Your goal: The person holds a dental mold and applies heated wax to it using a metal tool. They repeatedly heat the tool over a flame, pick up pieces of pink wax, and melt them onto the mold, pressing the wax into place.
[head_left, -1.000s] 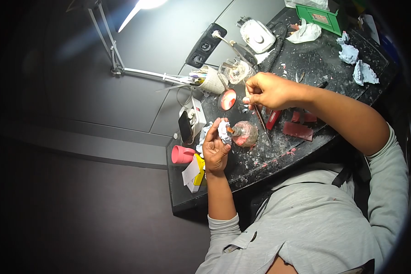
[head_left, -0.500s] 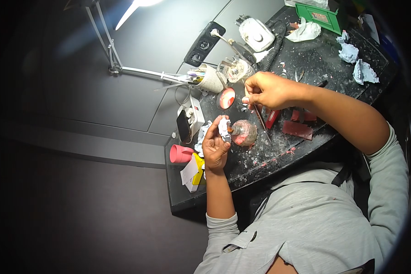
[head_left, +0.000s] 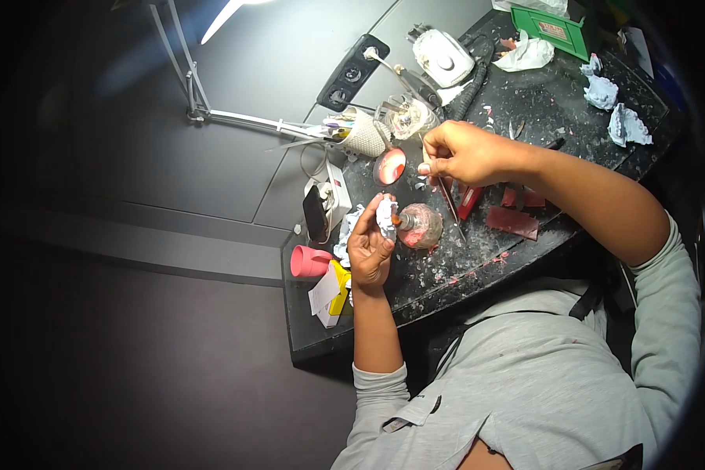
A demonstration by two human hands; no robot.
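My left hand [head_left: 370,257] grips a rough white plaster piece [head_left: 385,216] between thumb and fingers. Right beside the piece is the metal neck of a round alcohol burner [head_left: 422,229], with a small orange glow between them. The burner's body is smeared with pink wax. Higher up and to the right, my right hand [head_left: 464,154] pinches a thin wax carving tool [head_left: 451,205], whose long shaft slants down toward the bench. A round dish of pink wax [head_left: 391,167] stands between the two hands. Red-pink wax sheets [head_left: 512,223] lie below my right forearm.
The dark bench [head_left: 321,338] carries scattered wax and plaster crumbs. A pink mug [head_left: 309,262], a yellow box [head_left: 340,288] and a phone [head_left: 315,214] stand at the left. Behind are a tool cup [head_left: 366,135] and glass jar [head_left: 409,119]. Plaster chunks [head_left: 601,92] lie far right.
The whole view has shifted very slightly. Both hands keep nearly the same pose, with the plaster piece still beside the burner neck.
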